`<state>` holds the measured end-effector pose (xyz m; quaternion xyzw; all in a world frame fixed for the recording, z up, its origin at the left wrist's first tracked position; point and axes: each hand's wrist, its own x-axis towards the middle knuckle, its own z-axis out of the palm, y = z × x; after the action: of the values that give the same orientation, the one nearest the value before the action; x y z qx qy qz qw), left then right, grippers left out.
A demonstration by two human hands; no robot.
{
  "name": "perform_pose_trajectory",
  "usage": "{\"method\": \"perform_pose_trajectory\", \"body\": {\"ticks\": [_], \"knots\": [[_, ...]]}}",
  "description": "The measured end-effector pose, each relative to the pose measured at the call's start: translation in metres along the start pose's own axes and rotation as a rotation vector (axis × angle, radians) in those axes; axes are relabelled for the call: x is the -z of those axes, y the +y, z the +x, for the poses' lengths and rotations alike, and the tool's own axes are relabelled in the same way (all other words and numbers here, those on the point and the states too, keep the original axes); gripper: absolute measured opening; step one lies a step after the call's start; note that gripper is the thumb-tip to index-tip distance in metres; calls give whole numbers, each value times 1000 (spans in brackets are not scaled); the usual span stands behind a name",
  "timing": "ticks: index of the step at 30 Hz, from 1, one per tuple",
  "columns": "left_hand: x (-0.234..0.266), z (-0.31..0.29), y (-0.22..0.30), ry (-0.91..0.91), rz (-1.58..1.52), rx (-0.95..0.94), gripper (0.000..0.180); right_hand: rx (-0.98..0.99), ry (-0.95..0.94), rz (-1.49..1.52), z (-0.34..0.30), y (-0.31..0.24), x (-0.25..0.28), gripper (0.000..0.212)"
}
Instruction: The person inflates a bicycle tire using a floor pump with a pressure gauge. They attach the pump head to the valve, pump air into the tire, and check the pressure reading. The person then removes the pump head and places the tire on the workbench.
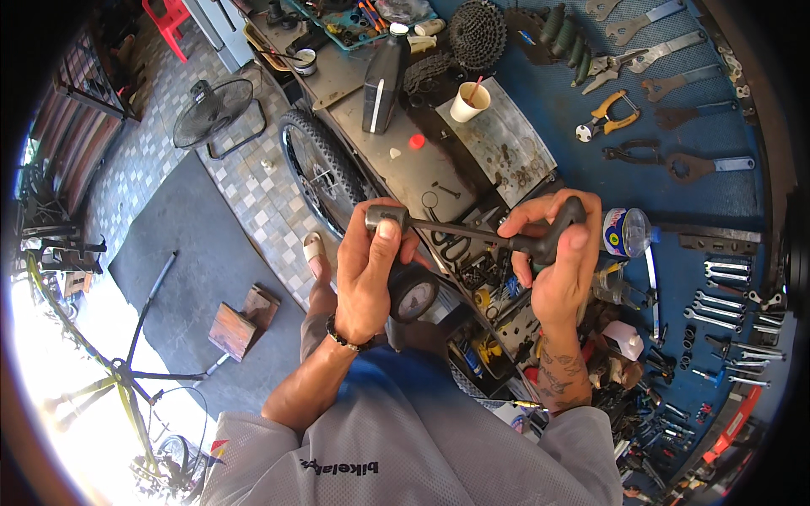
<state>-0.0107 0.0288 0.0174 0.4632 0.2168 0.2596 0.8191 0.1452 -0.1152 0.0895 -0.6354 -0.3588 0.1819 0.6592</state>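
Both my hands are raised in front of me on a black tool with a slim dark rod (456, 229). My left hand (368, 274), a beaded bracelet at its wrist, closes round the tool's thick black cylindrical end (386, 218), the thumb pressed on it. My right hand (560, 268) grips the curved black handle (553, 240) at the rod's other end. Just below my left hand shows a black round part with a pale dial-like face (416, 300); I cannot tell whether it joins the tool. My fingers hide parts of the grip.
On the workbench to the right stand a black bottle (386, 80), a paper cup (469, 102) and a metal tray (521, 160). Pliers (614, 114) and several wrenches (721, 297) line the blue board. A bicycle wheel (321, 169), fan (215, 114) and bike frame (123, 371) are at left.
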Motion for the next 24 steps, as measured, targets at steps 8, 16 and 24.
{"method": "perform_pose_trajectory", "body": {"ticks": [8, 16, 24], "knots": [[8, -1, -13, 46, 169, -31, 41, -335, 176, 12, -6, -1, -13, 41], [26, 23, -10, 147, 72, 402, 44, -222, 137, 30, -24, 30, -34, 37], [35, 29, -31, 373, 115, 272, 32, -191, 250, 53, -35, 56, -61, 39]]}}
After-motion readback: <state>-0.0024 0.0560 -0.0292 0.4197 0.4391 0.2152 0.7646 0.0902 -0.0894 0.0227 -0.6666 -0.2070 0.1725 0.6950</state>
